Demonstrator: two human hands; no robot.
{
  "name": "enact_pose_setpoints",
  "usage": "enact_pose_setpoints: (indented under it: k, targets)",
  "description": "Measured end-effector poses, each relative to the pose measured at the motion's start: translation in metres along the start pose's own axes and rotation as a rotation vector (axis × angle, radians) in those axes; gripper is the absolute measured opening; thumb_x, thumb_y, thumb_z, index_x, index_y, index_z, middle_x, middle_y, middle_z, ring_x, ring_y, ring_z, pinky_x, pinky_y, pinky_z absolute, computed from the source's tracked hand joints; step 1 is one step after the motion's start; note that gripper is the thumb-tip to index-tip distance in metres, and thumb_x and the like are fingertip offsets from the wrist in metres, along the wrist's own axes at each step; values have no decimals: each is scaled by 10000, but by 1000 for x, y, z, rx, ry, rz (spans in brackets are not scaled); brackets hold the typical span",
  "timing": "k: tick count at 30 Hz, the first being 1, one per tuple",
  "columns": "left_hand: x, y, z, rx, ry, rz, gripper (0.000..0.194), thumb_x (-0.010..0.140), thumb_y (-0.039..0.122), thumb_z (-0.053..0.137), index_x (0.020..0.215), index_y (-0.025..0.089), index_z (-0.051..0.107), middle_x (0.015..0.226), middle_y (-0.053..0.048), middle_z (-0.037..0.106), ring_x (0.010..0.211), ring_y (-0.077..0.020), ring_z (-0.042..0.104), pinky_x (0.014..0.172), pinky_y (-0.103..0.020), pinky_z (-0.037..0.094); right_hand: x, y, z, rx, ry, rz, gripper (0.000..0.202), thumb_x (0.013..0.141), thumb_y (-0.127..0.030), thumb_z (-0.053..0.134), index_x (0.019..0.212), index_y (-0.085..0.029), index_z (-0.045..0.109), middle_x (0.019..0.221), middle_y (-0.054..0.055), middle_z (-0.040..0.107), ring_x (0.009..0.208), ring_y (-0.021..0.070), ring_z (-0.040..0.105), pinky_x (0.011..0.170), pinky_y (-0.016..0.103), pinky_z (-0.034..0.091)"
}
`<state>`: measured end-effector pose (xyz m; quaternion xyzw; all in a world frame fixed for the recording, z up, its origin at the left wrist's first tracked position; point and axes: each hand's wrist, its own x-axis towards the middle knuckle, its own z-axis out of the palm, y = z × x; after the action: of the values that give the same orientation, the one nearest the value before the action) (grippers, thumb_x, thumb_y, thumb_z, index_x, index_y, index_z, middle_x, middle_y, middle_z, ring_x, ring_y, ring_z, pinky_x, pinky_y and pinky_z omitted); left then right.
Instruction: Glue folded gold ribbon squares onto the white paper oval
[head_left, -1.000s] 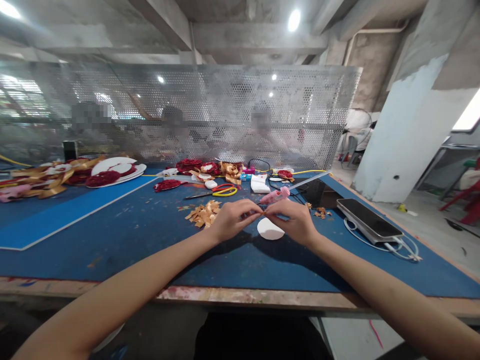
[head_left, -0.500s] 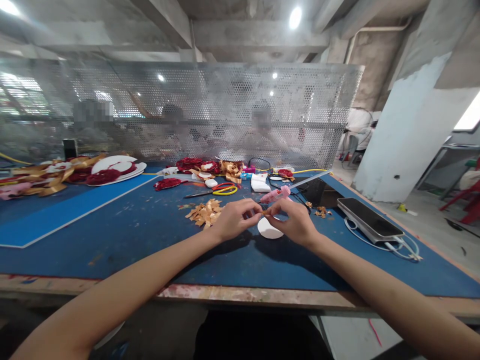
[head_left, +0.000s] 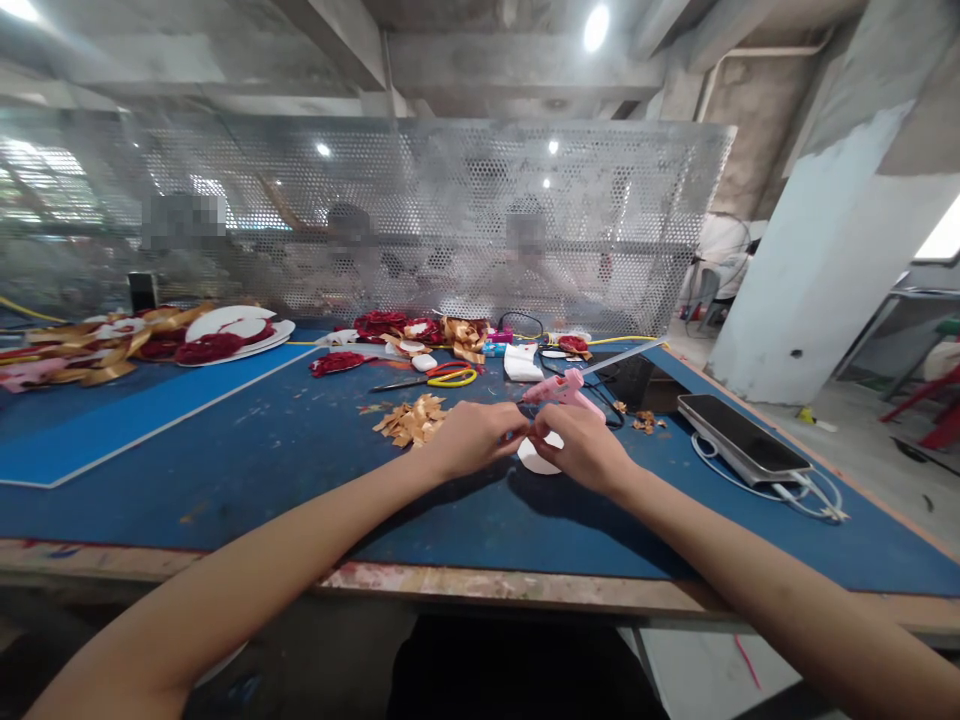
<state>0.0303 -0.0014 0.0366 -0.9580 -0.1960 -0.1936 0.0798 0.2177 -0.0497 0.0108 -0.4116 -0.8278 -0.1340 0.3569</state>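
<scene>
My left hand [head_left: 480,440] and my right hand [head_left: 579,446] meet fingertip to fingertip above the blue table, both closed in a pinch. Between them is a small gold ribbon piece, now almost wholly covered by the fingers. Beneath my right hand a round white disc [head_left: 538,460] lies flat, partly hidden. To the left of my left hand is a loose pile of cut gold ribbon pieces [head_left: 411,422]. Just beyond my right hand rests a pink glue gun [head_left: 562,388] with a long clear glue stick in its back.
Yellow-and-red-handled scissors [head_left: 451,376] lie behind the ribbon pile. A phone [head_left: 742,436] with white cables sits at the right. Red and gold fabric flowers [head_left: 381,326] line the back, before a perforated metal screen [head_left: 420,225]. White discs with dark red fabric [head_left: 238,338] lie far left.
My fingertips have drawn closer together and curled, covering the gold ribbon piece that showed between them before. My right hand has turned slightly inward. The view has shifted a little.
</scene>
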Motion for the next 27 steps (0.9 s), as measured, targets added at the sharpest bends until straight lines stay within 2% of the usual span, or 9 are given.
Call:
enact_pose_setpoints:
  k: [3,7,13,17,22,27]
  targets:
    - [0,0,1,79,-24,31,154,878,264,480,910,202,617,855,-8,663,766,-144,631,563,-201,363,-1,-1,1,41,-39,52,161,702,-83,586,719,-201,478,682,13,644,616,152,577,553,232,357]
    - [0,0,2,153,-36,66,158,884,272,472,919,200,608,843,-14,655,736,-141,632,512,-198,335,-2,-1,3,85,-26,82,187,681,-75,589,708,-205,458,664,9,640,585,146,567,525,222,339]
    - [1,1,1,223,-56,120,150,879,235,454,873,183,595,787,-23,626,660,-138,612,490,-206,355,-3,1,6,150,8,129,170,708,-117,568,678,-213,431,596,-13,586,515,126,520,483,213,322]
    - [2,1,0,247,-119,153,107,840,204,495,877,194,595,796,-15,628,652,-133,600,475,-199,342,-3,2,6,160,-12,150,208,717,-137,587,656,-215,404,604,-12,575,535,130,526,480,213,325]
    - [0,-3,1,90,-169,144,101,821,174,523,878,207,600,815,8,636,710,-130,605,514,-196,349,-3,1,5,187,-57,169,267,698,-159,643,635,-214,389,603,-18,577,543,124,528,470,206,315]
    - [0,-6,-2,-109,-142,95,100,824,196,538,853,206,633,842,-3,656,805,-147,598,677,-212,402,3,6,-9,145,-28,156,260,722,-172,640,616,-205,405,585,-28,566,531,108,511,477,206,315]
